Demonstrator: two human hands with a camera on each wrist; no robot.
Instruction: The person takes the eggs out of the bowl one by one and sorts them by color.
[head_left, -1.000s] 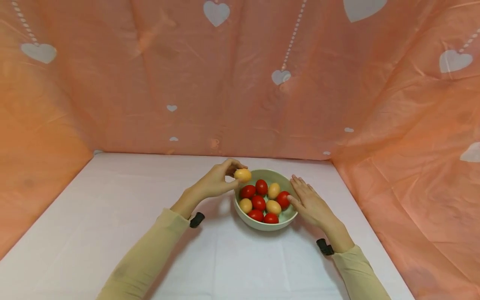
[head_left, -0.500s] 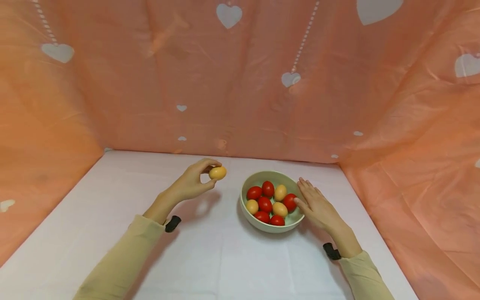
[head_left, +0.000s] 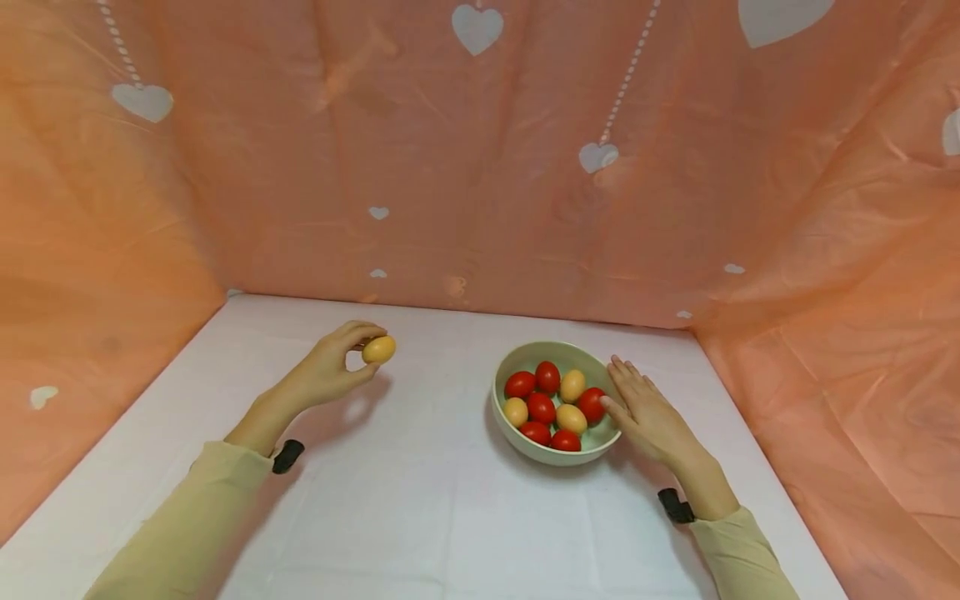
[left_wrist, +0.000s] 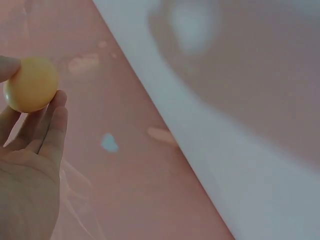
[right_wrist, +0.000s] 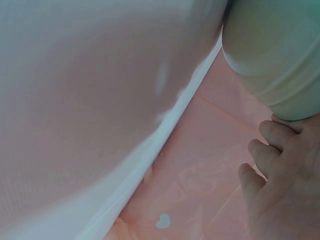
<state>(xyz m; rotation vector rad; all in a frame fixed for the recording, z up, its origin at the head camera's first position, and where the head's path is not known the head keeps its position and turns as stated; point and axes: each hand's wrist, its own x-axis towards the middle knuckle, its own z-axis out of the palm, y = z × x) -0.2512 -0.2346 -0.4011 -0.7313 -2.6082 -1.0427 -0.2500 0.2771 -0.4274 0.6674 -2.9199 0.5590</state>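
Left of the bowl, above the table, my left hand (head_left: 330,367) pinches a smooth yellow egg (head_left: 378,349) between thumb and fingers. The left wrist view shows the same yellow egg (left_wrist: 32,84) at the fingertips. A pale green bowl (head_left: 517,442) stands on the table at centre right, holding several red eggs (head_left: 541,408) and 3 yellow eggs (head_left: 572,419). My right hand (head_left: 652,421) rests against the bowl's right side with straight fingers, its thumb over the rim. In the right wrist view, those fingers (right_wrist: 265,155) lie by the bowl's outer wall (right_wrist: 275,55).
A white cloth covers the table (head_left: 360,517). An orange-pink curtain (head_left: 450,208) with pale hearts encloses the back and both sides. Each wrist wears a black band-like piece, such as the left one (head_left: 288,457).
My left hand has carried the yellow egg leftward from above the bowl's left rim. My right hand has stayed at the bowl. The head view has shifted slightly left.
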